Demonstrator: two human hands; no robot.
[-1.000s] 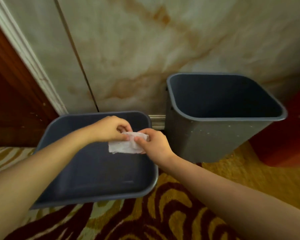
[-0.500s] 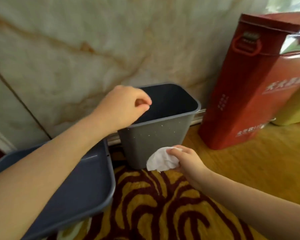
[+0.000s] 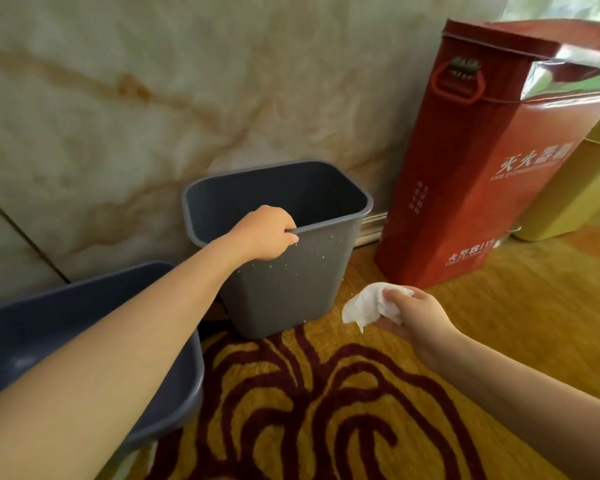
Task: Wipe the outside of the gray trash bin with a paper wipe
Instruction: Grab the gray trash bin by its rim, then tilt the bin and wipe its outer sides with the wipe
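Left hand (image 3: 265, 235) grips gray bin (image 3: 288, 282) rim | right hand (image 3: 418, 317) pinches paper wipe (image 3: 368, 303) beside bin

Left hand (image 3: 267, 233) outstretched and curled; right hand (image 3: 418, 318) nearer, palm-up.

Location type: hotel-style or commercial interior, indicated by marble-pattern wall panels (image 3: 153, 98), gold-and-maroon patterned carpet (image 3: 326, 410), a floor-standing red fire-extinguisher box (image 3: 482, 168) with printed lettering, and a gray trash bin (image 3: 291, 278) at the wall.
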